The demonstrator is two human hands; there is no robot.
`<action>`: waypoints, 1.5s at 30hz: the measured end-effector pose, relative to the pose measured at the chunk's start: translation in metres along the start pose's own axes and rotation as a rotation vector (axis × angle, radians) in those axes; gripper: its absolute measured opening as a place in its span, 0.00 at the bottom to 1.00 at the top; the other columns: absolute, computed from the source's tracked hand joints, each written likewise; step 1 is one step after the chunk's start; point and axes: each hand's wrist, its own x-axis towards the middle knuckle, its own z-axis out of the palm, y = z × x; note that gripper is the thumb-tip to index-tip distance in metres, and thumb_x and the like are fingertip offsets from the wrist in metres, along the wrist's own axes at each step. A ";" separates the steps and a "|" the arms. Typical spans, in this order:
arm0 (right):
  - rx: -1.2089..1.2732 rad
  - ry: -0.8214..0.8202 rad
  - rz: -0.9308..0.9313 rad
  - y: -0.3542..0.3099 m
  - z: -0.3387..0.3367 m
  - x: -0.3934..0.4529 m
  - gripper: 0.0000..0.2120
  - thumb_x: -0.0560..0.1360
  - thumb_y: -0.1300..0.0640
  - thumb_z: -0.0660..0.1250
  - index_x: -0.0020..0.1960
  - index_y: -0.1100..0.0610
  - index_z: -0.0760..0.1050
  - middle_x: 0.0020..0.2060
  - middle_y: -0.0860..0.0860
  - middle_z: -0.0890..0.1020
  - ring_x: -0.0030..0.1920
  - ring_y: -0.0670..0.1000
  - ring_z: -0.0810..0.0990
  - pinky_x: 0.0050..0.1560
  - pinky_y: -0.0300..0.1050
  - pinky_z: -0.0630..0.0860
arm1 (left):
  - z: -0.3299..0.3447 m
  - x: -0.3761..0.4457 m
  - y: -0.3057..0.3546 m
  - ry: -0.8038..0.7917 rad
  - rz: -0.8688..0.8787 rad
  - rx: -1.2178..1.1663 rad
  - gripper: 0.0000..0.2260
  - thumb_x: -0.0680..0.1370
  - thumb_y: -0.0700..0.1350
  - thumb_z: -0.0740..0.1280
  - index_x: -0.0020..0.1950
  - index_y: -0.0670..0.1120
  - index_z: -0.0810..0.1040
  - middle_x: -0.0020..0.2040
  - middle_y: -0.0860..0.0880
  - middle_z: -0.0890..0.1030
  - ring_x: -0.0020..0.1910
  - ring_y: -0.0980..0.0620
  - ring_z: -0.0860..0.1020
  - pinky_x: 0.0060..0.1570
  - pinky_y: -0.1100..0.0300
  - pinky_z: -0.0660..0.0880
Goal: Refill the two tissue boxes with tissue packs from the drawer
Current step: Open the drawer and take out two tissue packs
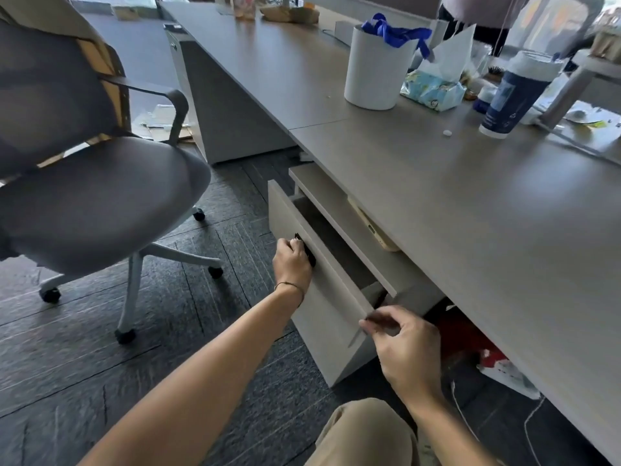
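A beige drawer (331, 307) under the grey desk (470, 210) stands partly pulled out, and its dark inside shows no contents from here. My left hand (291, 262) grips the black handle (307, 252) on the drawer front. My right hand (403, 344) hovers at the drawer's near top corner with thumb and forefinger pinched, holding nothing I can make out. On the desk at the back lies a blue patterned tissue pack (433, 90) with a white tissue sticking up. No tissue box is recognisable.
A grey office chair (84, 183) stands on the left over dark carpet. On the desk are a white cylindrical bin (376, 72) with a blue bag and a dark blue cup (510, 95). A shelf with a phone-like object (376, 230) sits above the drawer. Red and white items and cables lie under the desk.
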 end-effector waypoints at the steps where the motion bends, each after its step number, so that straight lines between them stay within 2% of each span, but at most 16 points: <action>1: 0.015 -0.035 -0.029 -0.005 0.003 -0.005 0.08 0.67 0.58 0.81 0.40 0.49 0.83 0.35 0.38 0.83 0.39 0.40 0.82 0.42 0.37 0.78 | -0.011 0.000 -0.005 0.013 0.007 0.006 0.11 0.83 0.45 0.56 0.44 0.40 0.69 0.37 0.48 0.73 0.39 0.46 0.71 0.38 0.53 0.61; 6: -0.016 -0.223 -0.228 -0.036 0.022 -0.028 0.07 0.68 0.57 0.79 0.40 0.49 0.82 0.36 0.39 0.82 0.42 0.42 0.80 0.43 0.38 0.77 | -0.075 -0.003 -0.027 0.044 -0.013 -0.009 0.13 0.83 0.47 0.57 0.39 0.45 0.67 0.36 0.47 0.73 0.38 0.45 0.72 0.40 0.50 0.69; 10: -0.046 -0.322 -0.360 -0.066 0.048 -0.051 0.07 0.69 0.56 0.76 0.38 0.51 0.78 0.36 0.42 0.80 0.40 0.43 0.77 0.41 0.41 0.76 | -0.137 -0.014 -0.039 0.077 -0.022 0.017 0.13 0.83 0.45 0.57 0.45 0.39 0.73 0.37 0.46 0.75 0.38 0.47 0.73 0.37 0.53 0.70; 12: -0.037 -0.366 -0.415 -0.082 0.061 -0.065 0.07 0.69 0.55 0.74 0.38 0.52 0.76 0.36 0.44 0.80 0.39 0.45 0.76 0.39 0.42 0.75 | -0.168 -0.018 -0.045 0.096 -0.017 0.017 0.14 0.84 0.45 0.56 0.48 0.35 0.75 0.41 0.42 0.77 0.39 0.46 0.74 0.40 0.51 0.71; 17: 0.055 -0.467 -0.527 -0.118 0.093 -0.098 0.04 0.72 0.54 0.69 0.40 0.52 0.75 0.39 0.47 0.80 0.41 0.48 0.76 0.41 0.44 0.74 | -0.229 -0.025 -0.060 0.145 -0.043 0.012 0.14 0.82 0.50 0.57 0.42 0.43 0.72 0.38 0.47 0.76 0.40 0.45 0.75 0.43 0.52 0.69; 21: 0.064 -0.520 -0.588 -0.134 0.112 -0.116 0.03 0.72 0.54 0.67 0.42 0.52 0.73 0.40 0.47 0.80 0.42 0.49 0.75 0.40 0.41 0.69 | -0.263 -0.028 -0.072 0.163 -0.047 0.022 0.15 0.80 0.53 0.58 0.41 0.44 0.72 0.40 0.43 0.77 0.40 0.45 0.75 0.44 0.47 0.73; 25: 0.084 -0.491 -0.564 -0.134 0.117 -0.121 0.03 0.73 0.54 0.68 0.43 0.52 0.75 0.40 0.45 0.81 0.42 0.46 0.75 0.41 0.38 0.67 | -0.271 -0.021 -0.079 0.147 -0.064 0.020 0.16 0.74 0.57 0.56 0.39 0.45 0.72 0.40 0.40 0.78 0.40 0.44 0.75 0.44 0.40 0.75; 29: 0.069 -0.478 -0.535 -0.125 0.111 -0.115 0.09 0.77 0.46 0.69 0.45 0.51 0.78 0.41 0.43 0.82 0.43 0.44 0.77 0.43 0.37 0.73 | -0.275 -0.012 -0.081 0.122 -0.148 -0.004 0.15 0.82 0.50 0.57 0.42 0.43 0.74 0.42 0.39 0.77 0.38 0.45 0.74 0.40 0.51 0.70; 31: 0.079 -0.443 -0.470 -0.119 0.102 -0.102 0.13 0.77 0.41 0.67 0.46 0.50 0.79 0.41 0.42 0.82 0.43 0.42 0.78 0.43 0.33 0.74 | -0.282 -0.006 -0.076 0.139 -0.229 -0.035 0.12 0.82 0.48 0.55 0.48 0.42 0.74 0.47 0.37 0.79 0.38 0.42 0.77 0.36 0.53 0.74; 32: 0.082 -0.407 -0.433 -0.115 0.095 -0.092 0.13 0.77 0.41 0.67 0.47 0.50 0.80 0.41 0.41 0.82 0.43 0.40 0.78 0.44 0.31 0.73 | -0.285 -0.005 -0.068 0.157 -0.253 -0.021 0.10 0.80 0.48 0.56 0.52 0.44 0.74 0.51 0.36 0.80 0.44 0.39 0.80 0.40 0.49 0.78; 34: 0.079 -0.322 -0.360 -0.108 0.078 -0.070 0.08 0.78 0.46 0.68 0.48 0.50 0.80 0.41 0.42 0.81 0.43 0.40 0.78 0.45 0.32 0.72 | -0.285 -0.007 -0.041 0.227 -0.162 0.085 0.12 0.78 0.46 0.59 0.60 0.46 0.74 0.57 0.39 0.79 0.55 0.37 0.79 0.56 0.44 0.78; 36: 0.067 -0.236 -0.298 -0.100 0.061 -0.046 0.04 0.79 0.52 0.68 0.49 0.51 0.81 0.42 0.44 0.82 0.44 0.42 0.79 0.46 0.38 0.75 | -0.275 -0.017 -0.007 0.265 0.085 0.229 0.13 0.78 0.43 0.61 0.62 0.47 0.77 0.56 0.44 0.78 0.55 0.43 0.77 0.61 0.49 0.74; 38: 0.042 -0.174 -0.241 -0.094 0.048 -0.027 0.03 0.79 0.57 0.68 0.49 0.52 0.81 0.43 0.45 0.83 0.45 0.45 0.80 0.48 0.41 0.78 | -0.252 -0.036 0.022 0.197 0.348 0.413 0.13 0.76 0.42 0.62 0.57 0.50 0.81 0.55 0.47 0.80 0.56 0.46 0.76 0.62 0.50 0.72; 41: -0.016 -0.147 -0.176 -0.083 0.038 -0.007 0.05 0.79 0.60 0.66 0.50 0.52 0.80 0.44 0.47 0.83 0.47 0.48 0.80 0.50 0.46 0.79 | -0.203 -0.056 0.030 -0.109 0.681 0.658 0.17 0.72 0.40 0.62 0.57 0.50 0.83 0.59 0.49 0.81 0.62 0.46 0.75 0.63 0.49 0.71; 43: -0.042 -0.172 -0.142 -0.078 0.034 0.001 0.07 0.78 0.61 0.65 0.53 0.53 0.80 0.47 0.47 0.83 0.50 0.48 0.80 0.54 0.47 0.79 | -0.171 -0.061 0.024 -0.382 0.867 0.789 0.21 0.71 0.38 0.60 0.59 0.51 0.83 0.63 0.49 0.81 0.66 0.45 0.75 0.64 0.49 0.73; 45: -0.076 -0.207 -0.121 -0.075 0.031 0.008 0.11 0.78 0.61 0.66 0.57 0.52 0.79 0.51 0.48 0.83 0.55 0.49 0.80 0.58 0.48 0.78 | -0.146 -0.057 0.018 -0.605 0.940 0.850 0.22 0.73 0.40 0.57 0.59 0.53 0.83 0.66 0.49 0.80 0.69 0.47 0.75 0.67 0.50 0.72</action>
